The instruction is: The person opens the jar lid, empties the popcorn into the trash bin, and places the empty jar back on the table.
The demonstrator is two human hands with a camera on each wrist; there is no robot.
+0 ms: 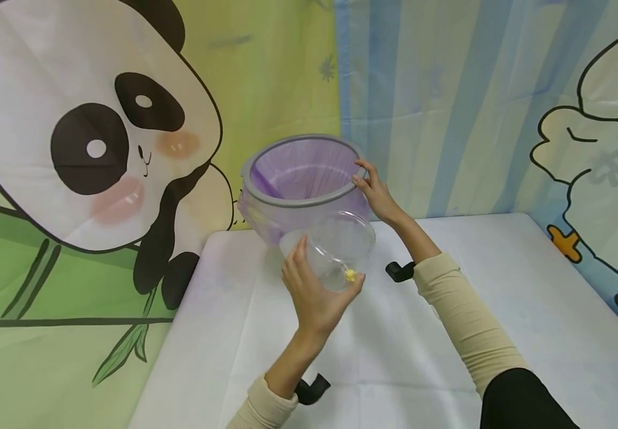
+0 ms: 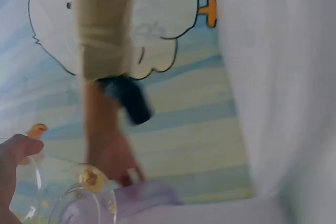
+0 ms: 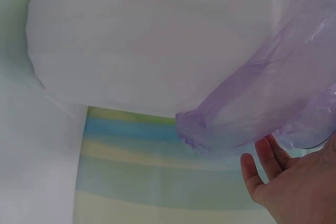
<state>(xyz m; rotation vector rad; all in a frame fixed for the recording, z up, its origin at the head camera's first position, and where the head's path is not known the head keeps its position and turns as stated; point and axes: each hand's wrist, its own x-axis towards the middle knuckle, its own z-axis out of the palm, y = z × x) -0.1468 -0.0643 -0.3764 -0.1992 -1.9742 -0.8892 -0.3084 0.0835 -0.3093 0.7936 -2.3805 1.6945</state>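
My left hand grips a clear round plastic container between thumb and fingers, tilted in front of the bin. Near my thumb, a small yellow lump shows at the container's lower part; the left wrist view shows the yellow lump larger, but blurred. With its fingers at the right side of the grey rim, my right hand holds the trash bin, which is lined with a purple plastic bag. In the right wrist view the bag hangs over the bin's outside, above my fingers.
The bin stands at the back edge of a white-covered table. Behind it hang printed curtains, with a panda on the left and a white cartoon figure on the right. A black strap sticks out at the right wrist.
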